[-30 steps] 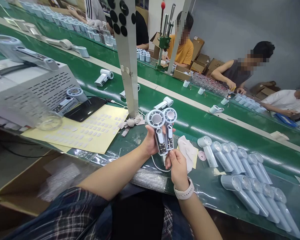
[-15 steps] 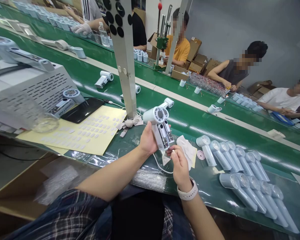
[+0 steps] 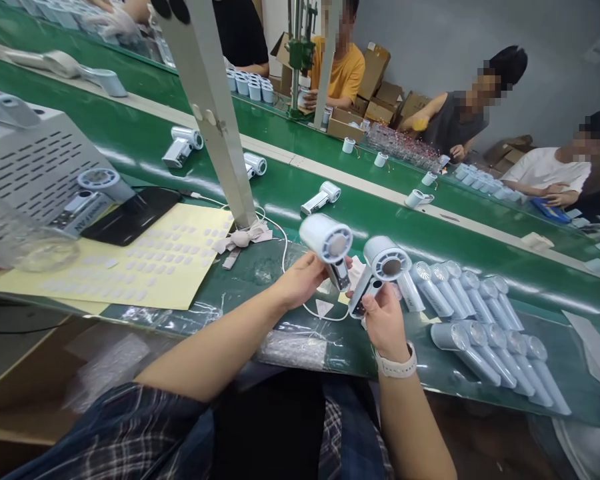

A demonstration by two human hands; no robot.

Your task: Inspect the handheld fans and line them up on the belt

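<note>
My left hand is wrapped round the handle of a pale blue handheld fan, its round head turned toward me. In my right hand is a second handheld fan, tilted, with its handle pointing down and left. Dark parts show in the open handles of both fans. The two fans are apart, side by side above the bench. A white cable curves beneath my hands. Right of my right hand, rows of finished-looking fans lie on the green surface.
A yellow sheet with white stickers lies left, beside a black phone-like slab and a vented white box. A metal post stands ahead. More fans lie on the green belt. People work across it.
Both fans were together in my left hand; now my right hand holds one, moved to the right. My right hand earlier pinched something small and white near the handles. The view has shifted.
</note>
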